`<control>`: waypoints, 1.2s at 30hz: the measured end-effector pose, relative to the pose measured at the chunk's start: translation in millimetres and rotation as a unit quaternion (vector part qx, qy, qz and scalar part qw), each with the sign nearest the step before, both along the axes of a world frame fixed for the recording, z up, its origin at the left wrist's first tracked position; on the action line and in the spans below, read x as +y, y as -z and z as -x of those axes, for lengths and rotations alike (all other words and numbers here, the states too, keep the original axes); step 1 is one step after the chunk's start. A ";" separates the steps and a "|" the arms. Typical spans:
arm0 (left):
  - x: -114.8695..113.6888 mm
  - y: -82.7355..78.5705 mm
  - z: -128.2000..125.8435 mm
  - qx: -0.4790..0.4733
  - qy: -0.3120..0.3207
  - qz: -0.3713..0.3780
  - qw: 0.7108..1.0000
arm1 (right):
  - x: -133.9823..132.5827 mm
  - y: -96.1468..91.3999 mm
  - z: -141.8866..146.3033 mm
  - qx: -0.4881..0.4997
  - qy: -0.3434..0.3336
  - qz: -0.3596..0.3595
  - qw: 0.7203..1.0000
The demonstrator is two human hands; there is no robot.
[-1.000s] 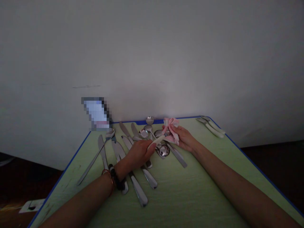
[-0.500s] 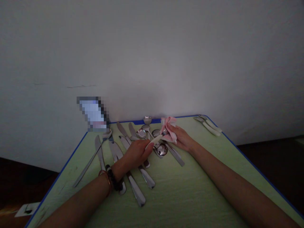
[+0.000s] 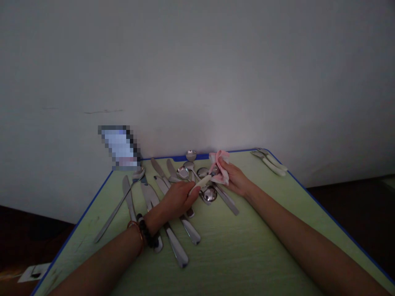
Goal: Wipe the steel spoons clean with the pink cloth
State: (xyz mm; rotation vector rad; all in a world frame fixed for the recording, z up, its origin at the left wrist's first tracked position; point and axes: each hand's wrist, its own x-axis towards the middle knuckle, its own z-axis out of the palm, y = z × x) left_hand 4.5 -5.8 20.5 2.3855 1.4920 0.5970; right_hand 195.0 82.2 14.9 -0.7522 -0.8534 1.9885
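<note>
My left hand [image 3: 180,199] is closed around the white handle [image 3: 202,182] of a piece of cutlery. Its metal end runs into a pink-and-white cloth [image 3: 222,158], so I cannot tell its kind. Fingers of my right hand [image 3: 233,176] are wrapped in that cloth and press it round the metal end. Below and around both hands lie several metal spoons, one with a shiny round bowl [image 3: 210,193]. Several table knives, such as the long one [image 3: 179,250], spread out under and beside my left wrist.
At the far right corner of the green table [image 3: 234,255] rest white-handled utensils [image 3: 273,164], side by side. A long-handled spoon [image 3: 112,220] lies on the left. A blurred-out phone-like screen [image 3: 119,146] leans at the back left, against the wall [image 3: 197,74].
Both hands keep their hold on the white-handled cutlery and the cloth, with hardly any movement. The whole view has shifted very slightly.
</note>
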 end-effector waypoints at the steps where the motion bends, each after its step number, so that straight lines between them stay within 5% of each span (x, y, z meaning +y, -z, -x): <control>1: -0.2 0.3 -0.2 0.003 0.000 -0.002 1.000 | 0.1 -0.2 0.2 0.006 -0.001 0.003 1.000; 13: 1.2 -0.4 -0.7 -0.057 -0.052 0.023 0.997 | -0.3 -13.4 2.0 0.146 0.000 0.052 0.988; 20: 3.3 1.4 -0.5 -0.011 -0.073 0.016 0.997 | -5.0 -3.5 1.9 0.054 -0.074 -0.082 0.992; 36: 3.6 2.9 -1.1 0.093 -0.024 -0.006 0.995 | -6.5 -6.0 0.5 -0.011 -0.069 -0.087 0.994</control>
